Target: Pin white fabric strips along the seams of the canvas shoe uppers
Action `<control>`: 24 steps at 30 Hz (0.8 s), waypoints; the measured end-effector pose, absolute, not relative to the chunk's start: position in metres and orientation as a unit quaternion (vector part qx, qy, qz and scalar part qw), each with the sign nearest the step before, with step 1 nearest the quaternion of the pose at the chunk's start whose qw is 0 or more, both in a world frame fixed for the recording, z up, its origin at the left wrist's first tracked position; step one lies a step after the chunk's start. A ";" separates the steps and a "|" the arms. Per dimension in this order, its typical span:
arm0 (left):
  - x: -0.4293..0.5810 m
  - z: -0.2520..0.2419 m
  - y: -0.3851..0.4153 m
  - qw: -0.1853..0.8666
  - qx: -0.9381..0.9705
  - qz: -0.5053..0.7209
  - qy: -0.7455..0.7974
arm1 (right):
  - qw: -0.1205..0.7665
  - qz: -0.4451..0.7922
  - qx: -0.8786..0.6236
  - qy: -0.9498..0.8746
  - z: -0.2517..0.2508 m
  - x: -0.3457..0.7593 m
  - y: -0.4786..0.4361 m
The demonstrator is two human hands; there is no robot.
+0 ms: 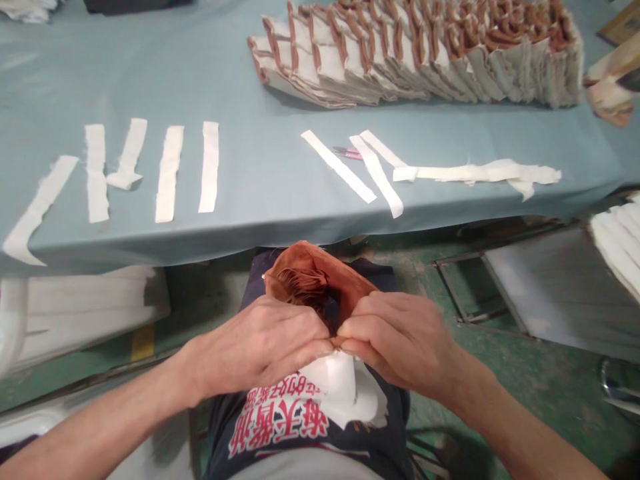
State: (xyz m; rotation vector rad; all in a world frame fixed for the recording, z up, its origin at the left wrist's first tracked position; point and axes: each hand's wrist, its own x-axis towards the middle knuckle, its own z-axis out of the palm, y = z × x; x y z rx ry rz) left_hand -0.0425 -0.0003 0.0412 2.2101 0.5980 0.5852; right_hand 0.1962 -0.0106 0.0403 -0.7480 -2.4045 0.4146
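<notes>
Over my lap, a bundle of rust-brown pleated fabric (305,257) is bent round into an open ring, its folds bunched inside. My left hand (275,333) pinches one end of it, and my right hand (400,340) pinches the other, the fingertips nearly touching. Just below the fingers hangs a white piece (340,377), partly hidden by my hands; whether it is joined to the fabric I cannot tell. Under it lies a dark apron (280,427) with red and white printing.
Several white cloth strips (170,173) lie on the blue-green tabletop (260,173). Small pink-handled thread snips (347,153) rest partly under other strips (377,173). A long row of folded white-and-brown bundles (420,60) stands behind. Metal-framed stools (480,287) flank me.
</notes>
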 end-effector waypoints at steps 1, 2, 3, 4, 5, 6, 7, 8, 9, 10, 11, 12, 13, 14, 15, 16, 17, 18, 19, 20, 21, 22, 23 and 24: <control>-0.043 0.042 0.000 0.365 0.871 0.232 0.231 | 0.288 0.166 -0.280 -0.900 0.041 0.196 -0.011; -0.044 0.043 0.001 0.355 0.876 0.234 0.228 | 0.283 0.178 -0.281 -0.900 0.042 0.195 -0.011; -0.045 0.044 0.002 0.351 0.878 0.235 0.226 | 0.276 0.189 -0.281 -0.900 0.044 0.195 -0.011; -0.046 0.043 0.004 0.352 0.878 0.235 0.224 | 0.268 0.200 -0.281 -0.900 0.045 0.194 -0.010; -0.048 0.043 0.005 0.359 0.876 0.234 0.221 | 0.259 0.212 -0.280 -0.900 0.047 0.193 -0.010; -0.049 0.042 0.006 0.372 0.871 0.233 0.218 | 0.250 0.220 -0.280 -0.900 0.049 0.193 -0.010; -0.050 0.041 0.006 0.390 0.864 0.232 0.216 | 0.243 0.224 -0.280 -0.901 0.050 0.192 -0.011; -0.051 0.039 0.007 0.412 0.855 0.230 0.215 | 0.236 0.221 -0.281 -0.903 0.051 0.192 -0.011; -0.052 0.038 0.008 0.434 0.844 0.229 0.215 | 0.234 0.211 -0.283 -0.906 0.052 0.191 -0.011; -0.052 0.037 0.009 0.456 0.833 0.228 0.215 | 0.233 0.196 -0.285 -0.909 0.052 0.191 -0.012; -0.052 0.036 0.010 0.478 0.821 0.225 0.217 | 0.233 0.177 -0.286 -0.912 0.053 0.190 -0.012; -0.051 0.036 0.011 0.500 0.808 0.220 0.220 | 0.232 0.158 -0.286 -0.916 0.054 0.190 -0.013; -0.051 0.037 0.013 0.522 0.796 0.211 0.222 | 0.227 0.142 -0.284 -0.921 0.055 0.189 -0.013; -0.050 0.038 0.014 0.542 0.784 0.201 0.224 | 0.219 0.128 -0.279 -0.926 0.056 0.189 -0.014; -0.050 0.039 0.016 0.560 0.775 0.188 0.226 | 0.210 0.116 -0.275 -0.931 0.058 0.188 -0.015; -0.049 0.040 0.017 0.573 0.768 0.176 0.228 | 0.201 0.105 -0.269 -0.936 0.059 0.188 -0.016; -0.049 0.041 0.018 0.580 0.764 0.164 0.230 | 0.194 0.095 -0.265 -0.940 0.060 0.187 -0.016; -0.049 0.042 0.019 0.582 0.764 0.154 0.232 | 0.189 0.087 -0.262 -0.942 0.061 0.187 -0.017; -0.048 0.042 0.019 0.583 0.765 0.147 0.234 | 0.187 0.082 -0.261 -0.943 0.062 0.187 -0.018; -0.048 0.041 0.018 0.585 0.764 0.142 0.234 | 0.186 0.082 -0.262 -0.943 0.062 0.187 -0.019; -0.047 0.040 0.017 0.592 0.759 0.140 0.232 | 0.185 0.087 -0.263 -0.943 0.063 0.187 -0.019; -0.046 0.038 0.016 0.603 0.752 0.139 0.228 | 0.185 0.095 -0.264 -0.942 0.062 0.187 -0.020; -0.045 0.036 0.015 0.617 0.743 0.139 0.221 | 0.186 0.103 -0.263 -0.941 0.062 0.188 -0.020; -0.043 0.034 0.013 0.628 0.734 0.142 0.214 | 0.190 0.110 -0.261 -0.940 0.062 0.188 -0.020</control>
